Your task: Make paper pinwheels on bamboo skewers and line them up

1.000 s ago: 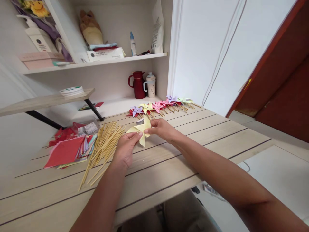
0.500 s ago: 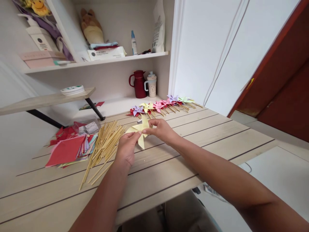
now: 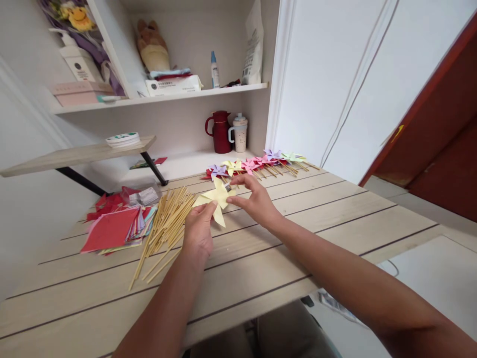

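A pale yellow paper pinwheel [image 3: 220, 195] is pinched at its centre by my left hand [image 3: 198, 226], thumb on top, its blades spreading over the table. My right hand [image 3: 255, 201] is just right of it, thumb and forefinger apart. The thumb tip is close to the right blade; whether it touches cannot be told. A small whitish and dark item [image 3: 227, 187] shows behind the pinwheel near my right fingertips, too small to name. To the left lies a loose pile of thin wooden sticks [image 3: 167, 219].
Stacked coloured paper squares [image 3: 112, 228] lie left of the sticks. Finished pinwheels on sticks [image 3: 249, 166] line the table's back. A small raised shelf [image 3: 82, 154] stands at left. A dark red jug [image 3: 222, 133] and a lidded cup [image 3: 240, 134] stand in the cabinet.
My right thumb and forefinger have opened and drawn off the pinwheel's centre. My left hand still holds it. The view has shifted slightly, moving the scene to the right.
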Demonstrator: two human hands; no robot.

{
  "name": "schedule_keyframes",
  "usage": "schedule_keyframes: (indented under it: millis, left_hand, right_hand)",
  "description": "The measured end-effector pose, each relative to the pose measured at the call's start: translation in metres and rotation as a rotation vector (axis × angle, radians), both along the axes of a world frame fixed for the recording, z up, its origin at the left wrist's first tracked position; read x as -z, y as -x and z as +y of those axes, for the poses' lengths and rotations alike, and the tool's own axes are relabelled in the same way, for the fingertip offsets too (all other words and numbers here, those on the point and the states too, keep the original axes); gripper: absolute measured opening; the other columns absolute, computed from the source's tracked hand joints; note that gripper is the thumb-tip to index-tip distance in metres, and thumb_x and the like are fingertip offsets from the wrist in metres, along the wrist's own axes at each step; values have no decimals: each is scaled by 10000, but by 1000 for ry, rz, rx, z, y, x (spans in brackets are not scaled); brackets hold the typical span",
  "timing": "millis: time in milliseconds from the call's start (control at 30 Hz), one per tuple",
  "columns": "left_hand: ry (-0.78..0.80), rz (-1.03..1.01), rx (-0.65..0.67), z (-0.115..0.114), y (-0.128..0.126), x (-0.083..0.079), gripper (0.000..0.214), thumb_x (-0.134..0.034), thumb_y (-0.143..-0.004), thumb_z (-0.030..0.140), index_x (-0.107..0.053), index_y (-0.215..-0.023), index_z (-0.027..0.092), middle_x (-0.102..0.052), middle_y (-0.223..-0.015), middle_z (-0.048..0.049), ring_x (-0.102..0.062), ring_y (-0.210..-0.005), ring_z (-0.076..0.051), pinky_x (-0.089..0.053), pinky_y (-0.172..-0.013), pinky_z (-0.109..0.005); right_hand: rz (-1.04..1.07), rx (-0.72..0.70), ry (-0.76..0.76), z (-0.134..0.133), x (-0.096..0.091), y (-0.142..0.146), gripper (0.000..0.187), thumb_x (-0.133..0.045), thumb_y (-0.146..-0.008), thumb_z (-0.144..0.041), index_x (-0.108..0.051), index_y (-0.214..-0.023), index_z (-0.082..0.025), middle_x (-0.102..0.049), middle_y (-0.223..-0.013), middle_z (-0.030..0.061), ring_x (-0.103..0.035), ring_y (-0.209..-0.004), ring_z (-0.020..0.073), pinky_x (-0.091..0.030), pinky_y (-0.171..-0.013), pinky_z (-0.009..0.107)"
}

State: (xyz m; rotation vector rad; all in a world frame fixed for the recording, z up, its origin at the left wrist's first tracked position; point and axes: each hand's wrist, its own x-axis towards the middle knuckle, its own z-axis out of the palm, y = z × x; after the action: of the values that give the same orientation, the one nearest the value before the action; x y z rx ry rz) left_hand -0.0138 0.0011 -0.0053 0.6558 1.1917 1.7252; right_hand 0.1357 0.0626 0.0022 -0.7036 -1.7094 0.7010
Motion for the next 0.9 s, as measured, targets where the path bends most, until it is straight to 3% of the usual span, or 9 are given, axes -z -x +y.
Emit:
schedule_keyframes:
  millis: [100, 200, 400, 567, 900]
  left_hand:
    - [-4, -9, -34, 1, 1, 1, 334, -897, -532, 301, -742, -771, 128, -728, -764, -28, -609, -701, -116, -448, -719, -263]
    - [-23, -17, -49, 2, 1, 2, 313, -886, -540, 293, -742, -764, 129, -730, -770, -33, -624, -725, -126, -458, -725, -264]
    - [-40, -23, -93, 1, 0, -1, 296, -877, -550, 287, -751, -769, 132, -742, -794, -41, -649, -735, -137, -480, -735, -269]
    - [-65, 2, -165, -2, -3, -3, 283, -871, -561, 285, -743, -764, 135, -740, -785, -40, -654, -724, -142, -497, -747, -277]
    - [-93, 99, -146, -4, -8, -3, 250, -867, -594, 310, -746, -735, 142, -719, -727, -26, -627, -684, -141, -491, -710, -275]
  right_hand:
    - [-8, 87, -111, -1, -2, -1, 170, -827, -748, -274, -737, -891, -257, -600, -1083, 60, -554, -1123, 255, -434, -1008, 422]
    - [-22, 151, -135, -5, -5, -2, 92, -809, -777, -288, -784, -862, -263, -552, -909, 49, -552, -944, 231, -475, -864, 374]
    - [-112, 44, 29, -17, -7, 0, 202, -692, -886, -419, -790, -924, -247, -624, -685, 8, -456, -590, 155, -377, -607, 312]
    - [-175, 85, 47, -20, -5, 3, 298, -705, -856, -495, -786, -989, -241, -501, -555, -33, -421, -547, 146, -329, -588, 303]
    - [-113, 10, 198, -21, -7, 8, 272, -717, -805, -488, -748, -782, -219, -420, -512, -51, -345, -527, 128, -256, -543, 292]
